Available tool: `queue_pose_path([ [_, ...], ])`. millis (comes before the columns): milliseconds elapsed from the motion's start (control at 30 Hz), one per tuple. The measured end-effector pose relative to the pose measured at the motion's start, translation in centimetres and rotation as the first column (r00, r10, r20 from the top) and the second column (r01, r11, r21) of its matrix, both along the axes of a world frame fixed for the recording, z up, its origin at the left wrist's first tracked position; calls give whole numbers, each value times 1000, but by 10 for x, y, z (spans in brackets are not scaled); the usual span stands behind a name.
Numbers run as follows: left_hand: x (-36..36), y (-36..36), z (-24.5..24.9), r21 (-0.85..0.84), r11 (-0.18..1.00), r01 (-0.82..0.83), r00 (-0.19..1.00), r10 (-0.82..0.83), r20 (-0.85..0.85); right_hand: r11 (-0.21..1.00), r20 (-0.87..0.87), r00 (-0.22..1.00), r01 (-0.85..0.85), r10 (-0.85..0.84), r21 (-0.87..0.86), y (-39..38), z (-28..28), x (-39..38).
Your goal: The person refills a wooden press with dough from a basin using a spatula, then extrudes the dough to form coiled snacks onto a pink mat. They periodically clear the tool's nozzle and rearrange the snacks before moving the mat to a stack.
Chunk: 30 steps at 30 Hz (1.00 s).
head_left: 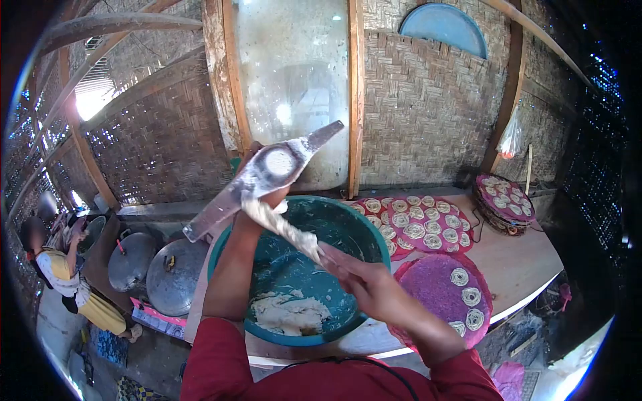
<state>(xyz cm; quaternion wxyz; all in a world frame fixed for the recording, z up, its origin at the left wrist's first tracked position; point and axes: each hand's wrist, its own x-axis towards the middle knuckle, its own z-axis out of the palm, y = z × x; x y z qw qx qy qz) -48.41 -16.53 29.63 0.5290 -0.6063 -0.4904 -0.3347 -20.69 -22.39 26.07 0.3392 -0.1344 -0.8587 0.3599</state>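
Note:
My left hand (275, 195), mostly hidden behind it, holds up a two-handled press (253, 179) with a round opening full of white dough. The press tilts across the view, one handle up to the right, the other down to the left. From its near side a long, lumpy strip of dough (279, 226) slants down to my right hand (364, 284), whose fingers are closed at its lower end. Both hands are over a big green tub (382, 257) smeared with dough. A larger lump of dough (291, 314) lies on the tub's bottom.
Right of the tub, pink round mats (428, 284) carry pale coiled strands on a wooden table (518, 257). Another loaded mat (491, 180) rests on a basket at the far right. Two lidded pots (175, 284) stand left. A person (73, 274) is farther left.

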Motion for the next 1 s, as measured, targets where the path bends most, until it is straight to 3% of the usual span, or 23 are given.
queue_pose_path([
  [33, 0, -9, 3, -7, 970, 241, 928, -229, 293, 983, 80, 988, -119, 130, -137, 4, 4, 6],
  [100, -16, -15, 6, 136, 974, 184, 953, -210, 217, 980, 98, 978, -174, 183, -91, 18, -3, 5],
  [133, -26, -21, 6, 106, 992, 70, 991, -82, 107, 983, 478, 876, -139, 65, 122, 19, -2, -2],
  [167, -49, -14, -12, 71, 995, 68, 974, -82, 211, 930, 751, 648, -182, -132, 320, 19, -5, -10],
  [233, -59, -28, -14, 83, 996, 22, 924, -53, 378, 900, 841, 524, -291, -133, 324, 26, -54, -46],
  [267, -38, -53, 8, 193, 871, 452, 462, -413, 785, 898, 859, 496, -313, -124, 310, 29, -83, -67],
  [300, -29, -65, 21, 352, 820, 451, 261, -498, 827, 894, 877, 465, -336, -116, 296, 34, -107, -85],
  [367, -46, -83, 31, 698, 493, 520, -219, -713, 666, 888, 886, 453, -362, -99, 285, 54, -132, -105],
  [433, -27, -106, 62, 853, 231, 467, -373, -824, 428, 872, 880, 469, -398, -74, 286, 59, -128, -109],
  [467, -28, -115, 67, 866, 193, 462, -424, -809, 407, 861, 869, 491, -412, -65, 298, 66, -116, -104],
  [500, -35, -121, 66, 866, 196, 460, -411, -817, 403, 920, 754, 649, -227, -102, 320, 71, -99, -96],
  [533, -42, -127, 61, 862, 86, 499, -527, -759, 381, 954, 614, 773, -36, -163, 298, 73, -79, -87],
  [567, -47, -130, 54, 854, -28, 519, -635, -682, 363, 974, 540, 837, -45, -85, 223, 76, -53, -77],
  [600, -49, -129, 47, 866, -47, 497, -688, -630, 360, 988, 457, 889, -60, -11, 142, 76, -34, -71],
  [633, -46, -126, 39, 869, -42, 493, -687, -631, 359, 967, 281, 930, -195, 236, -166, 72, -28, -68],
  [667, -39, -122, 31, 897, -46, 440, -757, -557, 343, 831, 33, 912, -356, 408, -428, 67, -25, -63],
  [733, -19, -113, 18, 924, -45, 381, -826, -465, 318, 271, -227, 845, -391, 484, -879, 30, -21, -54],
  [767, -8, -108, 12, 940, -11, 341, -864, -398, 309, 272, -224, 851, -384, 475, -882, 10, -17, -52],
  [833, 8, -98, -1, 957, 37, 288, -924, -250, 288, -279, -637, 656, -575, 405, -769, -21, -13, -48],
  [867, 17, -93, -7, 960, 44, 276, -940, -193, 280, -277, -636, 661, -574, 398, -770, -25, -20, -45],
  [933, 33, -85, -21, 952, 48, 301, -948, -92, 305, -535, -867, 457, -692, 195, -485, -29, -37, -41],
  [967, 39, -83, -26, 941, 40, 337, -940, -47, 339, -534, -868, 459, -695, 187, -483, -28, -45, -36],
  [1000, 41, -86, -31, 860, 98, 501, -858, -67, 508, -595, -892, 432, -684, 134, -422, -23, -51, -28],
])
